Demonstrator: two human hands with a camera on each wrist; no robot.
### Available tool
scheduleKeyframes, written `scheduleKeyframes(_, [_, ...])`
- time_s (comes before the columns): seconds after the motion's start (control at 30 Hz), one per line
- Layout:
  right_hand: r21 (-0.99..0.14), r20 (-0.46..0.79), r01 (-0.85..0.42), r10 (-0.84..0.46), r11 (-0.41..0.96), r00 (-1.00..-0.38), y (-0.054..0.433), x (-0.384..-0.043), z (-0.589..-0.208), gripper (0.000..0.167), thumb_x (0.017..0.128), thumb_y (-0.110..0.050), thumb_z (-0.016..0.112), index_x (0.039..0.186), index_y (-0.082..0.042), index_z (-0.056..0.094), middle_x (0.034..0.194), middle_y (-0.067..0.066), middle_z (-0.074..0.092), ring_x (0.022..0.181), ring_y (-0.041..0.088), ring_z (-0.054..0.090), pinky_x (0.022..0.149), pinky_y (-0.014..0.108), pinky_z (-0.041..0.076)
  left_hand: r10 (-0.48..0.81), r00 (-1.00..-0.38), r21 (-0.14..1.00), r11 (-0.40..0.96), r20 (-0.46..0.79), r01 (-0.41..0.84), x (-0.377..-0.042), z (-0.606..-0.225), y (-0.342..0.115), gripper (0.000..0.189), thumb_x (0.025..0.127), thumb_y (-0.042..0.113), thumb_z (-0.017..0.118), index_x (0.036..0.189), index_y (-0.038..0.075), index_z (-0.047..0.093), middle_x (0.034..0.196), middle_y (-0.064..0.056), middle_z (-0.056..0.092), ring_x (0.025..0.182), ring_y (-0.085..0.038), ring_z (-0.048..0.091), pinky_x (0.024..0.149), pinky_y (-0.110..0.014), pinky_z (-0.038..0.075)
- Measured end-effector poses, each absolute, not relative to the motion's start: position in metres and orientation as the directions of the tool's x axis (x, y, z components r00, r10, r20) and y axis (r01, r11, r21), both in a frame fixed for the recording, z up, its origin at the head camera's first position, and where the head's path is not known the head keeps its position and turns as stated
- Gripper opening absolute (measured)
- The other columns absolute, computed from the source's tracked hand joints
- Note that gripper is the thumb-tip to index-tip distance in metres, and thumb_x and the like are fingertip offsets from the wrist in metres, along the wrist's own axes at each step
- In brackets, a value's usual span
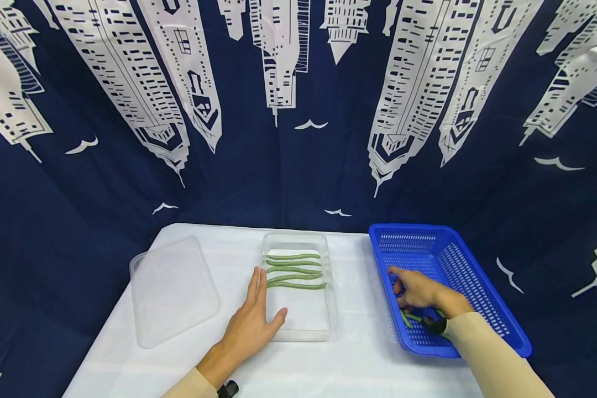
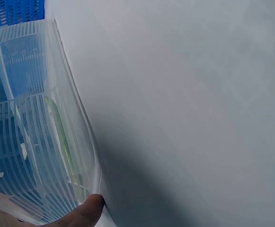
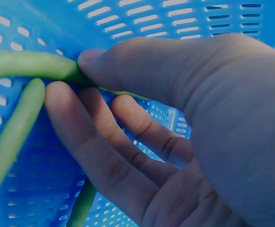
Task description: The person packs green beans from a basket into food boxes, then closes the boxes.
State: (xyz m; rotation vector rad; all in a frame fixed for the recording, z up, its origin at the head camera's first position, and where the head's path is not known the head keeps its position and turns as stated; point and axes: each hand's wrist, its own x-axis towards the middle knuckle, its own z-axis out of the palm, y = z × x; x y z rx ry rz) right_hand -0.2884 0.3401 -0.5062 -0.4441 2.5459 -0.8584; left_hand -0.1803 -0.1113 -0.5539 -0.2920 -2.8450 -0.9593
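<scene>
Right hand, nearest its wrist camera: thumb and fingertips pinch one green bean by its end inside the blue basket, loose beans just beside. Left hand rests, fingers straight, at the left wall of the clear container; five beans lie crosswise in its far half. Risks, as judged: a hold on the tip alone could let the bean swing or slip, and a basket slot could catch it. Uneven pressure from the left fingers could skid the container and disturb the row. Translucent lid lies at the left edge of the tabletop, one corner seemingly past it; a brush of the left sleeve could drop it. Surface: white, faintly creased; container near the middle of the far edge, basket at the right edge, overhang unclear. Beyond the far edge, navy cloth carries upside-down white towers and birds, hiding the room behind.
</scene>
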Motion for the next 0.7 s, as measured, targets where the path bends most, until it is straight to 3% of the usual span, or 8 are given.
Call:
scheduleKeyframes(0.43, [-0.639, -0.268, -0.174, -0.429, 0.749, -0.863, 0.346, -0.289, -0.501, 0.082, 0.087, 0.017, 0.081, 0.163, 0.008, 0.051, 0.113, 0.021, 0.071, 0.077, 0.019, 0.075, 0.068, 0.035, 0.069, 0.131, -0.978, 0.588, 0.783, 0.161, 0.202, -0.181, -0.554, -0.111, 0.107, 0.111, 0.049, 0.074, 0.187, 0.002, 0.015, 0.197, -0.021, 0.011, 0.098, -0.028, 0.081, 0.074, -0.045, 0.065])
scheduleKeyframes(0.7, [-0.637, -0.194, -0.243, -0.457, 0.731, -0.868, 0.353, -0.288, -0.489, 0.087, 0.091, 0.013, 0.083, 0.170, 0.002, 0.047, 0.117, 0.023, 0.073, 0.085, 0.020, 0.080, 0.071, 0.032, 0.066, 0.130, -0.979, 0.591, 0.782, 0.156, 0.198, -0.180, -0.555, -0.111, 0.108, 0.111, 0.049, 0.074, 0.187, 0.002, 0.014, 0.197, -0.020, 0.010, 0.093, -0.025, 0.080, 0.072, -0.043, 0.063])
